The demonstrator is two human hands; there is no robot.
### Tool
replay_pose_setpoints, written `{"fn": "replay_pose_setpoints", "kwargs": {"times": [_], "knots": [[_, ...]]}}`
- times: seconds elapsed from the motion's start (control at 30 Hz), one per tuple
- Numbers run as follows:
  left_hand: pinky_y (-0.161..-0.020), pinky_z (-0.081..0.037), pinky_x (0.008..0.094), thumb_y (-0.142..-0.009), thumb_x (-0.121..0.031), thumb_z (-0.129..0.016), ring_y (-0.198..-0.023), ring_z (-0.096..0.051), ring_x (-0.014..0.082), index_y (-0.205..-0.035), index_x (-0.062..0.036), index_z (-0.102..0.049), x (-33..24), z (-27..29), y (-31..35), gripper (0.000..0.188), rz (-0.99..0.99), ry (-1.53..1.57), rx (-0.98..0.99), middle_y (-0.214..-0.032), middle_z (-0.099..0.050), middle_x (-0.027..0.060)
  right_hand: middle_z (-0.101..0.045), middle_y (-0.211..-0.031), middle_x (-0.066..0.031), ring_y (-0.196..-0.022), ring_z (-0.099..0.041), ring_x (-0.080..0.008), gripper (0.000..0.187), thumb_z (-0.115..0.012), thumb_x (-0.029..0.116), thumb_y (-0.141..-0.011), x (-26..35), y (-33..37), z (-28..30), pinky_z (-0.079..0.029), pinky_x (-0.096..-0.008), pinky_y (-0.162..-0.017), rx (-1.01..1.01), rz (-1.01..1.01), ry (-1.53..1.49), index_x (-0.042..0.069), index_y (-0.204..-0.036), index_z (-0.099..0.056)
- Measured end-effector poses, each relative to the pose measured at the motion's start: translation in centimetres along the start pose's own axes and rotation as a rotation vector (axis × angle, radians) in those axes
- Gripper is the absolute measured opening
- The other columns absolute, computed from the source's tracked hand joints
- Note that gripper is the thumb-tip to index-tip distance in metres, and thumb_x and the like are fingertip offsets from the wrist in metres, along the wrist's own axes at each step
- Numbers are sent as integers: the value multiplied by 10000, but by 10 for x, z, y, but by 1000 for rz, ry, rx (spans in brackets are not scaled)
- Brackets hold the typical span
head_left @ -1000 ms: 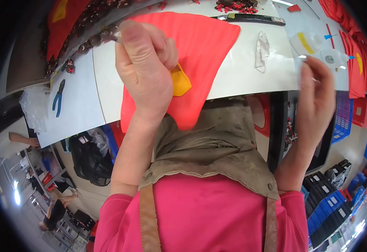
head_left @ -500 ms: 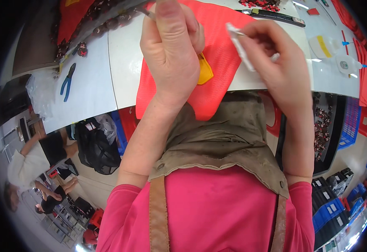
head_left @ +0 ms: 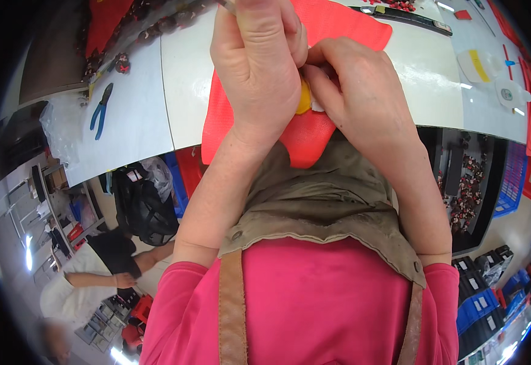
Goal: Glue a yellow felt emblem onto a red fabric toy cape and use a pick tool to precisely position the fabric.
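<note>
Yellow piece (head_left: pixel 303 100) now pinched between both hands' (head_left: pixel 259 67) grips, apparently, right hand (head_left: pixel 362 91) newly alongside.

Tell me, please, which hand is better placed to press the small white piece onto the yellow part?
The right hand, probably. Its fingertips already pinch the white piece beside the yellow part. The left hand grips a thin tool and covers the red fabric.

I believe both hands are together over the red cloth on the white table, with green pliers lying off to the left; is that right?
Nearly: the pliers are blue, not green, as the head view shows. The rest holds: the left hand and right hand meet over the red cloth on the white table, with the pliers lying off to the left.
</note>
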State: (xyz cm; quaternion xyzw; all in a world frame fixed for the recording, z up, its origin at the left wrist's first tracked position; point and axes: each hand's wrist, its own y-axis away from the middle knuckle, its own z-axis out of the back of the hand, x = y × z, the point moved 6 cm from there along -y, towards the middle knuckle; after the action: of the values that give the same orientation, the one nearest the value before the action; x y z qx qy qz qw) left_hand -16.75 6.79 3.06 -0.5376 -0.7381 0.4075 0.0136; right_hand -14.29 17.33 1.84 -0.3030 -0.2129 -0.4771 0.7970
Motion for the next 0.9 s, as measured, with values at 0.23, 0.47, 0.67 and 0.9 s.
{"fn": "replay_pose_setpoints", "kwargs": {"times": [0.23, 0.47, 0.67, 0.9], "knots": [[-388, -223, 251, -1003, -478, -381, -404, -236, 78, -692, -95, -382, 0, 3, 2, 493, 11, 40, -10, -525, -302, -12, -640, -710, -146, -661, -635, -308, 100, -604, 63, -835, 0, 10, -3, -491, -377, -614, 10, -51, -42, -28, -872, -617], [-390, -227, 258, -1002, -485, -376, -404, -224, 84, -700, -103, -382, 3, 12, 5, 487, 55, 204, -16, -526, -289, -15, -632, -718, -115, -655, -627, -257, 88, -645, 53, -817, 8, 23, 6, -471, -347, -599, -52, 2, -46, -7, -875, -616], [-396, -232, 258, -1000, -483, -380, -410, -233, 85, -707, -97, -384, -1, 8, 3, 485, 60, 128, 1, -531, -300, -12, -605, -764, -42, -618, -506, -131, 85, -633, 58, -859, 6, 44, 19, -410, -239, -596, -34, -105, -196, -5, -913, -613], [-408, -236, 252, -1009, -464, -371, -417, -245, 81, -710, -89, -384, -6, 0, 3, 480, -15, -103, 39, -538, -316, 1, -593, -753, -33, -630, -497, -80, 133, -601, 88, -901, -11, 15, 21, -420, -232, -566, -73, -294, -345, 10, -1002, -639]]}}
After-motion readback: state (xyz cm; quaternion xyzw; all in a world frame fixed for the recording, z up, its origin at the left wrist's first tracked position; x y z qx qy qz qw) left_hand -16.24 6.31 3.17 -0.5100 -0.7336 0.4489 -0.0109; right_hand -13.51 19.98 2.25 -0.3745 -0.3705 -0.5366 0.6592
